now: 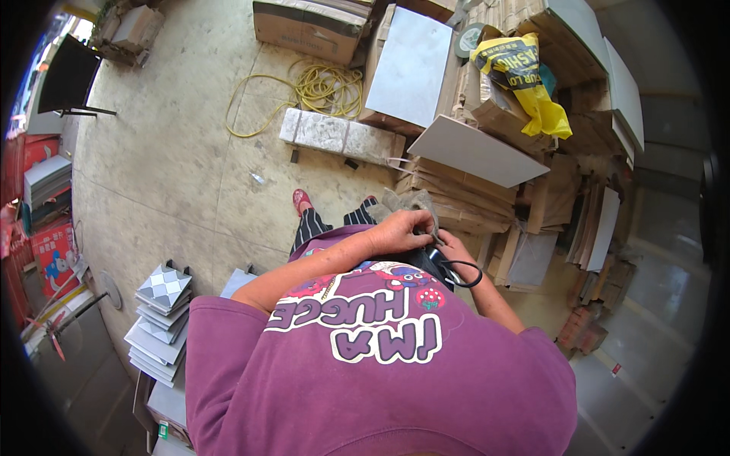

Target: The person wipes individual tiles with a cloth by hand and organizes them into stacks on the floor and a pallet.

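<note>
In front of my shirt, both hands are close together. My left hand [405, 230] is closed, its fingers curled at the edge of a crumpled grey cloth [414, 202] that hangs beyond them. Just to the right, my right hand [458, 254] has its fingers bent in toward the same spot. What lies in its fingers is hidden. Between the hands and the shirt sits a dark object with a black cord [475, 266] looping over my right wrist; its kind is not clear.
Ahead lie a coiled yellow hose [327, 90] and a long white wrapped block [341, 137]. Stacked cartons and grey tile slabs [409, 64] fill the right side, with a yellow and black plastic bag [525, 83] on top. Patterned tiles [163, 289] are piled at left.
</note>
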Available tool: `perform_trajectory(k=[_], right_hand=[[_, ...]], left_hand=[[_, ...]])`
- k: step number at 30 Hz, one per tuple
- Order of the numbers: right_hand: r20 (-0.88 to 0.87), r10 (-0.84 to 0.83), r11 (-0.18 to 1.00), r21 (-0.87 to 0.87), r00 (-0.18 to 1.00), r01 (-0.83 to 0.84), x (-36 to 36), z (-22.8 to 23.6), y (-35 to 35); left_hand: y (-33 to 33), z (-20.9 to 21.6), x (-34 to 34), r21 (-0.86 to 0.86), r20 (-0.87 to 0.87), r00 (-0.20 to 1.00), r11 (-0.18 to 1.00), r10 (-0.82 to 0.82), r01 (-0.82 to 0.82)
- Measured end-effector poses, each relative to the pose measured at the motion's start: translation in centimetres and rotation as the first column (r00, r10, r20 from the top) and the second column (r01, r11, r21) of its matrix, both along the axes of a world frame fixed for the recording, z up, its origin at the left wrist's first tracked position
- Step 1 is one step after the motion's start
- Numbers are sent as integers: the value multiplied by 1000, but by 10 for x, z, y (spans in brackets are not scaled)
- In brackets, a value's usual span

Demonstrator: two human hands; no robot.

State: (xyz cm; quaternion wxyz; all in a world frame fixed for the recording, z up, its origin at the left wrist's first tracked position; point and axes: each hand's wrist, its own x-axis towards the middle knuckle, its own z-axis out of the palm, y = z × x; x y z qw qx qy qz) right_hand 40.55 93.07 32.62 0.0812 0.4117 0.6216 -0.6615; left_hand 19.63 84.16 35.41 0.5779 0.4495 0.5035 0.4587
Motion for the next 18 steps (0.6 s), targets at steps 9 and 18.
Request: perform_trajectory(k=[9, 18], right_hand=[[-33, 42, 991, -122, 999, -46, 14, -8, 14], [-180, -15, 983, -183, 983, -19, 27, -5, 27]], left_hand=[[2, 3, 4, -25, -66, 991, 992, 120, -122], [9, 3, 9, -35, -189, 930, 945, 314, -326]])
